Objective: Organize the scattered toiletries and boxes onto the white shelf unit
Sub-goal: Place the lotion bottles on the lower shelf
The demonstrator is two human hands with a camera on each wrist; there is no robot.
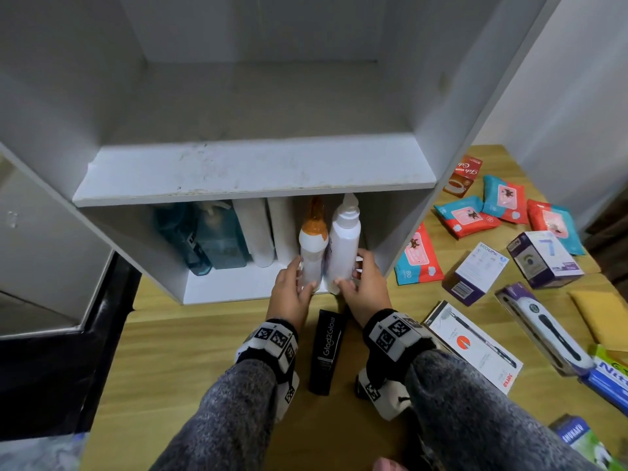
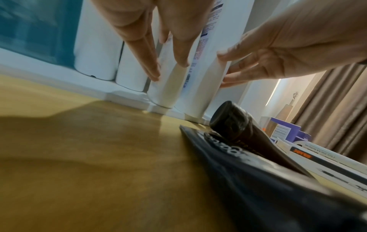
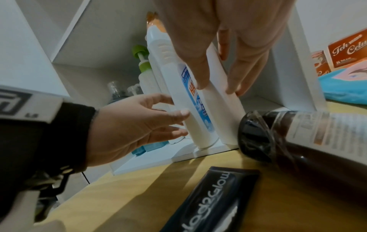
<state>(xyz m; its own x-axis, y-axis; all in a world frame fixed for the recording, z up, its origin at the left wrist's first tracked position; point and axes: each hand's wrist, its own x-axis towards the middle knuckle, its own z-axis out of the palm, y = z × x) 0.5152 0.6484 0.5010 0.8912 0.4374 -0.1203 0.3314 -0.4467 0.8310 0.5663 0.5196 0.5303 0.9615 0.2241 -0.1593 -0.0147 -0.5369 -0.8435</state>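
Observation:
The white shelf unit (image 1: pixel 255 171) stands on a wooden table (image 1: pixel 204 351). At the front edge of its bottom compartment stand an orange-capped white bottle (image 1: pixel 314 246) and a white-capped white bottle (image 1: pixel 345 239), side by side. My left hand (image 1: pixel 300 280) lies with straight fingers (image 2: pixel 152 66) against the left side of the orange-capped one, thumb on its front. My right hand (image 1: pixel 353 277) touches the white-capped one the same way from the right, its fingers (image 3: pixel 234 81) straight. A black Glad2Glow tube (image 1: pixel 328 348) lies on the table between my wrists, and a dark brown bottle (image 3: pixel 298 138) lies beside it.
Blue bottles (image 1: pixel 204 236) and white containers (image 1: pixel 268 229) fill the compartment's left side. The shelf above holds nothing. Right of the unit lie several wet-wipe packs (image 1: pixel 467 215), a tea box (image 1: pixel 462 176), small boxes (image 1: pixel 477 271), a pen pack (image 1: pixel 472 345) and a thermometer box (image 1: pixel 543 328).

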